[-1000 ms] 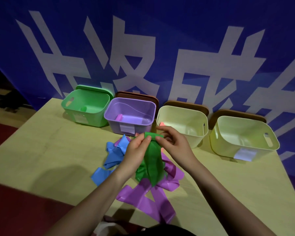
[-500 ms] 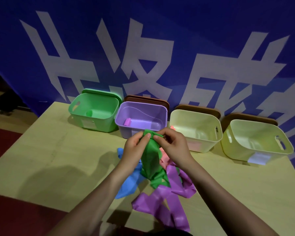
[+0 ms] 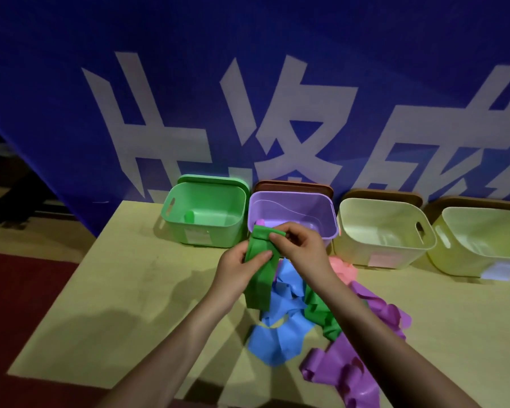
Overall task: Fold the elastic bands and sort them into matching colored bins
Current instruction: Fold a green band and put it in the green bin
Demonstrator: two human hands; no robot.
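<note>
Both hands hold a green band (image 3: 258, 269) above the table (image 3: 130, 290), in front of the purple bin (image 3: 292, 214). The left hand (image 3: 236, 267) grips the band's doubled upper part, thumb across its front face, the other fingers curled behind. The right hand (image 3: 299, 244) pinches the top fold between thumb and fingertips. Below the left hand a doubled length hangs down; a further green stretch, which may be the same band's tail, lies in the loose pile among a blue band (image 3: 277, 334), purple bands (image 3: 345, 375) and a pink band (image 3: 340, 267).

Step in hand, as judged: folding the green band before binning. To do it well, each new turn should land edge on edge with the last, the right hand laying the fold and the left thumb clamping it flat so the springy strip does not open. Any tail is best lifted clear of the pile before the next turn, lest it drag the blue band along. The packet should stay pinched until it is inside the bin.

Destination: the green bin (image 3: 203, 219), leftmost in the row, already holding a small green piece. Beyond the purple bin stand two pale yellow bins (image 3: 386, 228), each with a label on its front.
</note>
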